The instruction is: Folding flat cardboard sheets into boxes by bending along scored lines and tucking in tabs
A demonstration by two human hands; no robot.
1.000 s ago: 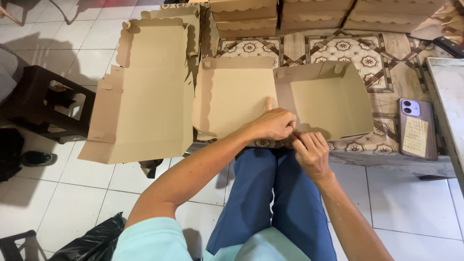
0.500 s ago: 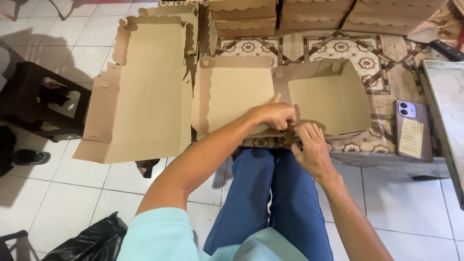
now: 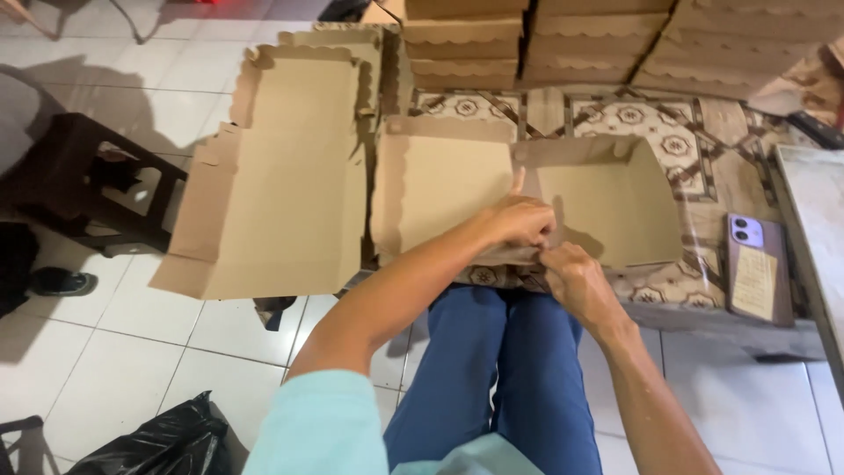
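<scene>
A person's left hand (image 3: pixel 520 222) and right hand (image 3: pixel 571 274) pinch the near wall of a half-folded cardboard box (image 3: pixel 527 198) resting on a patterned table (image 3: pixel 677 167). Flat box blanks (image 3: pixel 281 176) lie left; a phone (image 3: pixel 758 268) sits right.

- The half-folded box (image 3: pixel 527 189) sits on the low table (image 3: pixel 703 308), just in front of the person's knees.
- The left hand (image 3: pixel 520 220) and right hand (image 3: pixel 571 273) meet at the box's near edge, side by side and touching it.
- A flat box sheet (image 3: pixel 281 176) lies to the left of it, hanging past the table.
- Stacks of folded boxes (image 3: pixel 571 44) sit behind, at the far side.
- A phone (image 3: pixel 758 268) lies on the table to the right.
- A stool (image 3: pixel 88 176) stands on the floor far left.
- A bag (image 3: pixel 158 440) lies on the floor, near left.
</scene>
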